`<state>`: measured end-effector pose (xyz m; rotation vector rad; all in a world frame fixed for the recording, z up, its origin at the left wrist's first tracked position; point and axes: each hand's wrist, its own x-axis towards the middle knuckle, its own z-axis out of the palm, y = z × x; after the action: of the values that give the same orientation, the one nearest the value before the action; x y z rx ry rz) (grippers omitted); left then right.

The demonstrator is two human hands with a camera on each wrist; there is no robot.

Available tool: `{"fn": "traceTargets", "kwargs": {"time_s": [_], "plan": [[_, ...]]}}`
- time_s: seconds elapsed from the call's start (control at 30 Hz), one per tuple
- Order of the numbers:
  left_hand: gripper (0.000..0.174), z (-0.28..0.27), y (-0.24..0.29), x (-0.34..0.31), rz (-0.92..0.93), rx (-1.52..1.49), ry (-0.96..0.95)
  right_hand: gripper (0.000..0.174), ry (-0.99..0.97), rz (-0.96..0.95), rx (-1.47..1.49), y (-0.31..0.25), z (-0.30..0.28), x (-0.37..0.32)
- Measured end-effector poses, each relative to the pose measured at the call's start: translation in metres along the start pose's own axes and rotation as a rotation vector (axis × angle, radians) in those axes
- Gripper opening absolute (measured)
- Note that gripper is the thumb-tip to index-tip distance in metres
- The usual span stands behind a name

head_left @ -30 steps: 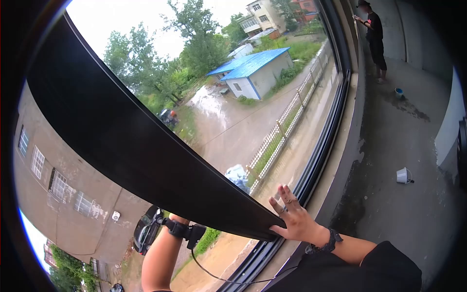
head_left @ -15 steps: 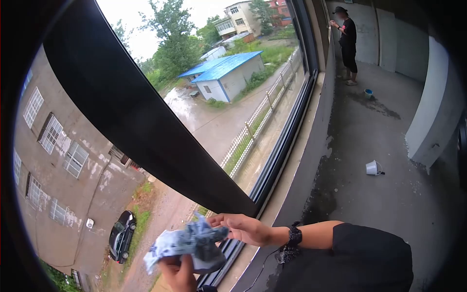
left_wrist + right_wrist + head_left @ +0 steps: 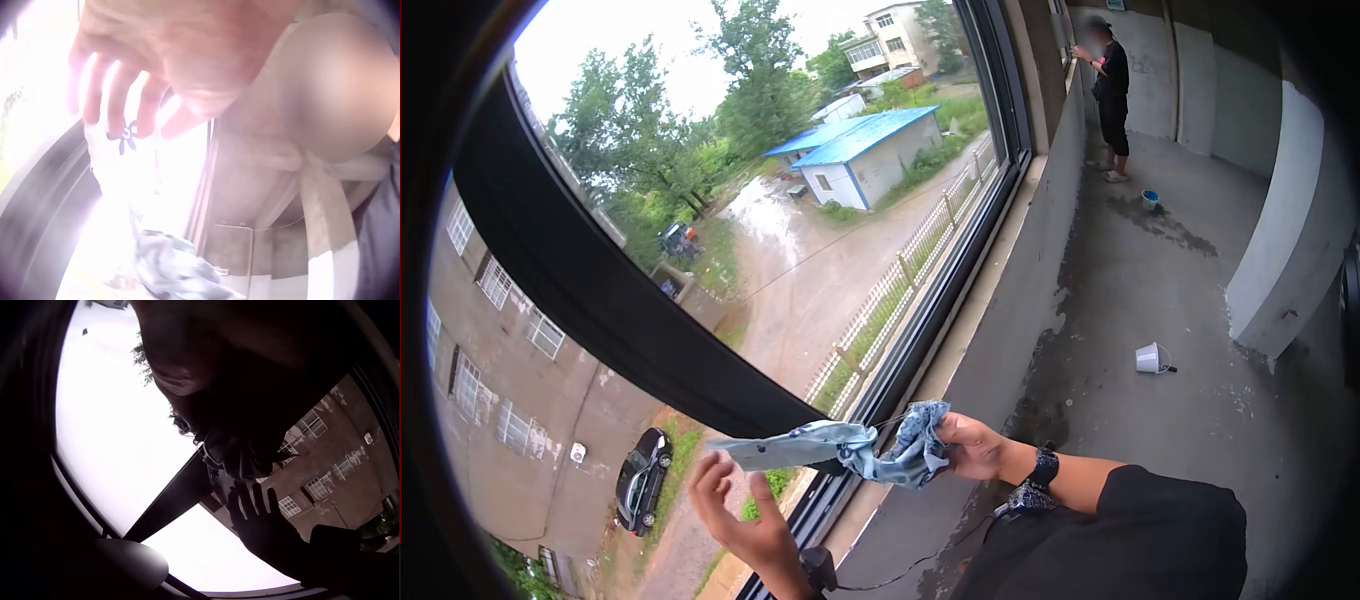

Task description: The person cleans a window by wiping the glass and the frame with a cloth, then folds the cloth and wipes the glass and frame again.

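A light-blue patterned cloth (image 3: 800, 446) stretches between my hands in front of the window, bunched and twisted toward its right part. My right hand (image 3: 975, 447) grips the bunched end. Just below the flat left end is my left hand (image 3: 745, 515), fingers apart and thumb clear of the cloth. The left wrist view shows the left hand (image 3: 169, 69) with its fingers loosely extended over a pale part of the cloth bearing a dark flower print. In the dark right wrist view, the spread left hand (image 3: 265, 525) appears in silhouette below the bunched cloth.
A black window frame post (image 3: 640, 310) slants down to the sill track (image 3: 920, 360). Outside are a black car (image 3: 643, 480) and a blue-roofed building (image 3: 865, 155). On the concrete floor stand a white bucket (image 3: 1148, 358) and a blue bucket (image 3: 1150, 200), near another person (image 3: 1112, 95).
One second ago my right hand lay flat by the post, with the left hand behind it. The cloth then came into view in the left hand; now the right grips it and the left has loosened.
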<state>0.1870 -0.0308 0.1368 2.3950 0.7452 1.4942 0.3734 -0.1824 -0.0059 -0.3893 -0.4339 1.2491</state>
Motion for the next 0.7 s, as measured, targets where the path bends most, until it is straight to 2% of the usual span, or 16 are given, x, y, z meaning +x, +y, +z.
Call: {"fn": "traceTargets", "kwargs": {"time_s": [0.07, 0.1, 0.2, 0.23, 0.33, 0.37, 0.43, 0.5, 0.63, 0.7], "plan": [[0.052, 0.026, -0.003, 0.013, 0.019, 0.081, 0.232, 0.044, 0.006, -0.057, -0.024, -0.035, -0.027, -0.027], [0.072, 0.041, -0.003, 0.018, -0.073, 0.076, 0.283, 0.047, 0.030, -0.090, -0.010, -0.055, -0.042, -0.043], [0.100, 0.089, -0.006, 0.029, -0.037, 0.145, 0.303, 0.056, 0.151, -0.191, 0.042, -0.105, -0.076, -0.101], [0.104, 0.102, -0.005, 0.031, -0.053, 0.387, 0.341, 0.056, 0.141, -0.227, 0.033, -0.126, -0.087, -0.120], [0.106, 0.119, -0.041, 0.039, 0.043, 0.619, 0.525, 0.048, 0.326, -0.369, 0.062, -0.175, -0.136, -0.178], [0.101, 0.118, -0.050, 0.039, 0.041, 0.682, 0.560, 0.046, 0.392, -0.389, 0.104, -0.187, -0.153, -0.194], [0.088, 0.116, -0.054, 0.034, 0.038, 0.650, 0.584, 0.046, 0.519, -0.458, 0.041, -0.216, -0.161, -0.223], [0.080, 0.109, -0.065, 0.028, -0.063, 0.455, 0.576, 0.050, 0.620, -0.538, 0.016, -0.234, -0.170, -0.243], [0.074, 0.092, -0.106, 0.025, -0.103, 0.346, 0.614, 0.051, 0.612, -0.658, 0.087, -0.252, -0.190, -0.255], [0.073, 0.092, -0.101, 0.025, -0.139, 0.267, 0.640, 0.050, 0.622, -0.770, 0.118, -0.263, -0.196, -0.247]]}}
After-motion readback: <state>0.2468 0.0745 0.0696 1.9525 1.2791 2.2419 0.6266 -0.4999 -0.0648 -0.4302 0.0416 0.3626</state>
